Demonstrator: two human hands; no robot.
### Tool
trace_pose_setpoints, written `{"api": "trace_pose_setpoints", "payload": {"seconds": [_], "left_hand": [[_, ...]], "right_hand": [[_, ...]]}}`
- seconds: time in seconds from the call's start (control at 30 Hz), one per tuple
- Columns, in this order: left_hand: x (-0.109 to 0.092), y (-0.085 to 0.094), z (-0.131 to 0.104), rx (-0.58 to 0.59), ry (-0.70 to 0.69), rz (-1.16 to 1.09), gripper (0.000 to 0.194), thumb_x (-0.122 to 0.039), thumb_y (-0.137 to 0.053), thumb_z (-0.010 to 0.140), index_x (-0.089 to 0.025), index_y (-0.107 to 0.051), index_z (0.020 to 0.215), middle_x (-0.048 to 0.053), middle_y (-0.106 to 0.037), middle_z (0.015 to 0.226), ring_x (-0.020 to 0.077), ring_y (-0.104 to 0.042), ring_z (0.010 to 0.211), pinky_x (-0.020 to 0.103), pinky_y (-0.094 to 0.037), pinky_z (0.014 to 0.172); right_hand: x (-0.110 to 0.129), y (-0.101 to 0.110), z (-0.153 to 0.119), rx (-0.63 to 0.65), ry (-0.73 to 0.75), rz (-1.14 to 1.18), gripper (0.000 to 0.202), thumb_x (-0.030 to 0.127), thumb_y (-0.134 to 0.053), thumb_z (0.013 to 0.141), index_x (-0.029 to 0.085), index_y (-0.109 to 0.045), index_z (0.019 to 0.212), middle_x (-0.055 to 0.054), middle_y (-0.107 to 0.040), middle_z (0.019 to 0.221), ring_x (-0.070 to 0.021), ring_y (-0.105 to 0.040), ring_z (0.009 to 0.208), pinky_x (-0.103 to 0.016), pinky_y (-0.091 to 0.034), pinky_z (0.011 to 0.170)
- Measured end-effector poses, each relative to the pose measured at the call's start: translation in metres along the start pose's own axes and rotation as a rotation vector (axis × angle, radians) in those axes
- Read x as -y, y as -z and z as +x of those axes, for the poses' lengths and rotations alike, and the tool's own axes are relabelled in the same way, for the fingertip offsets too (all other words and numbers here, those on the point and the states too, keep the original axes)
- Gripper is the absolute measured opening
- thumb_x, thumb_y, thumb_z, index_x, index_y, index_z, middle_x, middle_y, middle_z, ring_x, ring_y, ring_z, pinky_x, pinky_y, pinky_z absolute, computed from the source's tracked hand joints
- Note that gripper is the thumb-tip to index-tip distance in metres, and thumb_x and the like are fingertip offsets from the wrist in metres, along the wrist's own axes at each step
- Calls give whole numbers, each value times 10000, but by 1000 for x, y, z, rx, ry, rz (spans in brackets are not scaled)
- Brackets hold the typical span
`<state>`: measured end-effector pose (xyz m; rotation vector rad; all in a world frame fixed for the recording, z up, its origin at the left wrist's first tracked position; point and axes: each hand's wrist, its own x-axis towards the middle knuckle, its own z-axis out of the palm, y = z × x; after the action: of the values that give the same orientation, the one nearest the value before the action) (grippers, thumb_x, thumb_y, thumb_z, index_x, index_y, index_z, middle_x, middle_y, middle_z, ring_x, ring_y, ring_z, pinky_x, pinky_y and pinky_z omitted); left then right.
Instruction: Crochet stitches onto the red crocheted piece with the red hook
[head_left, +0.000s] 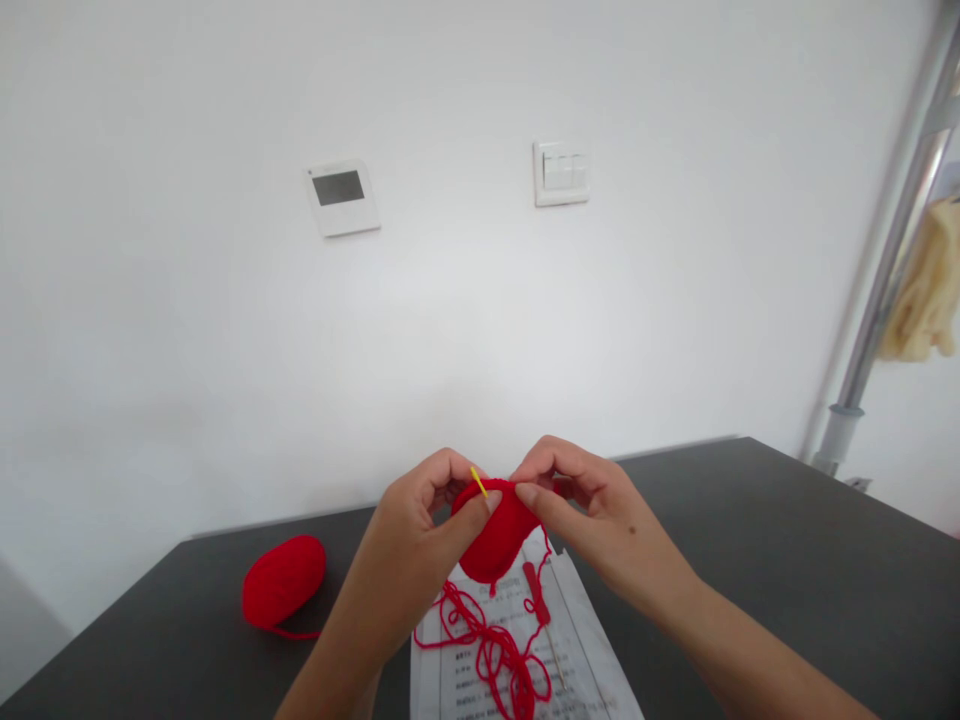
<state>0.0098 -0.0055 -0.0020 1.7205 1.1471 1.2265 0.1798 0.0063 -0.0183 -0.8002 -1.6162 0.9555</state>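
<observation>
A red crocheted piece (495, 540) is held up between my two hands over the table. My left hand (439, 520) pinches its left upper edge between thumb and fingers. A thin yellow needle or stitch marker (478, 482) sticks up beside that thumb; I cannot tell which it is. My right hand (574, 500) grips the upper edge on the right, thumb in front and fingers behind. Below the piece, loose red yarn (487, 635) lies tangled on printed paper (450, 690). A crochet hook with a red handle (535, 592) and thin metal shaft rests on the paper too.
A ball of red yarn (285, 582) sits on the dark table (697, 520) at the left. Behind stands a white wall with a thermostat panel (343, 198) and a light switch (562, 173). A metal pole (892, 270) and pale yellow cloth (922, 285) are at the right.
</observation>
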Motion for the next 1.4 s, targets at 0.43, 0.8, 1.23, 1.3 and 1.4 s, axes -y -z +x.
{"api": "trace_pose_setpoints", "payload": {"seconds": [0.43, 0.8, 1.23, 1.3, 1.4], "left_hand": [[-8, -5, -2, -23, 45, -74, 136, -247, -643, 748, -179, -552, 674, -47, -548, 610, 98, -461, 564, 210, -364, 536], [-9, -4, -1, 38, 69, -96, 97, -217, -651, 741, -176, -575, 695, -51, -555, 612, 91, -460, 552, 200, -362, 524], [-10, -7, -2, -12, 65, -73, 107, -237, -664, 717, -181, -584, 676, -52, -547, 597, 99, -461, 540, 209, -349, 518], [-9, -6, -2, 15, 79, -90, 117, -248, -670, 715, -182, -580, 680, -53, -541, 593, 100, -457, 537, 209, -345, 512], [-9, -5, -2, 53, 102, -110, 126, -249, -678, 715, -180, -575, 690, -54, -539, 594, 96, -450, 538, 205, -341, 510]], "right_hand": [[1, 1, 1, 18, 1, 2, 140, 309, -579, 789, 190, -589, 715, 11, -544, 620, -130, -470, 580, -263, -355, 541], [0, 2, -1, 23, -20, 15, 151, 319, -559, 793, 182, -582, 734, 9, -533, 617, -134, -457, 581, -273, -348, 550], [2, 1, 0, 24, -1, 3, 141, 303, -580, 786, 186, -587, 707, 25, -499, 596, -119, -423, 565, -255, -333, 535], [2, 1, 0, 37, -10, 30, 141, 301, -578, 787, 185, -583, 707, 24, -508, 598, -118, -429, 566, -254, -339, 534], [2, 1, 0, 51, -28, 59, 139, 299, -579, 783, 185, -577, 704, 28, -502, 589, -113, -425, 555, -250, -339, 526]]}}
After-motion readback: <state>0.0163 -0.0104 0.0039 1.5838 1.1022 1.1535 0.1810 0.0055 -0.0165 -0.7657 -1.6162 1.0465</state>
